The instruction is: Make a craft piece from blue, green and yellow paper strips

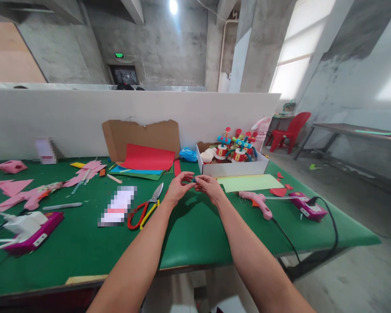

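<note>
My left hand (179, 186) and my right hand (208, 187) meet fingertip to fingertip above the green table (189, 234). Both pinch a tiny dark blue-green piece (193, 178) between them; it is too small to name. Scissors with red and yellow handles (147, 206) lie just left of my left hand. A pink glue gun (256, 202) lies to the right of my right hand, its black cord trailing off the table edge.
A white box (234, 167) of red and blue craft figures stands behind my hands. Red, blue and green paper sheets (146, 161) lean on cardboard. A pale green sheet (250, 182), pink power strips (308, 208) (32, 232) and pink paper cut-outs (16, 193) lie around. A red chair (291, 128) stands at the right.
</note>
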Motion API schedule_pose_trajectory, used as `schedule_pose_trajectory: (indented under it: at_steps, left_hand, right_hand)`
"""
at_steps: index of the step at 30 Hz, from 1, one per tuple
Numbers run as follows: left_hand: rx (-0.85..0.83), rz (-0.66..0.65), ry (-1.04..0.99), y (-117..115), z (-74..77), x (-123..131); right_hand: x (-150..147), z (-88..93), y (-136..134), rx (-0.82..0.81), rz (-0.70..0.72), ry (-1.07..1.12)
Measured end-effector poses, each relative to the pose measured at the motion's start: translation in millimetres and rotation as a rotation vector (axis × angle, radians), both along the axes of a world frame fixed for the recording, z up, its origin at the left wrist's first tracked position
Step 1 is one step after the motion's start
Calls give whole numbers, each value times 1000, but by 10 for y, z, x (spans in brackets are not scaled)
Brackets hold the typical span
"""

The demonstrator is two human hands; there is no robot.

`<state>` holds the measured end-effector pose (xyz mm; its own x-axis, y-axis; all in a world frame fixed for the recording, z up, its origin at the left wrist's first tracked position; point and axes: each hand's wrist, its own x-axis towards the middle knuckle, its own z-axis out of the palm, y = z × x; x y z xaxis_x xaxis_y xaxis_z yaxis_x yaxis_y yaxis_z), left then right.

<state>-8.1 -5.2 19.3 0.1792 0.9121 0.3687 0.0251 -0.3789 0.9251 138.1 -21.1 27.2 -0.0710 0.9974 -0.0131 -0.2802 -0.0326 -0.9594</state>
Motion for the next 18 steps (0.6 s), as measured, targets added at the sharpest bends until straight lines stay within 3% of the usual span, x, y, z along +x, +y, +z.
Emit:
schedule_pose_trajectory:
  at_steps: [11,18]
  left_hand:
    - [77,56,138,-34,54,-10]
    - [139,56,104,-63,79,10]
  right_hand:
    - [33,-24,43,60,15,-99]
    - [55,-2,31,72,32,-112]
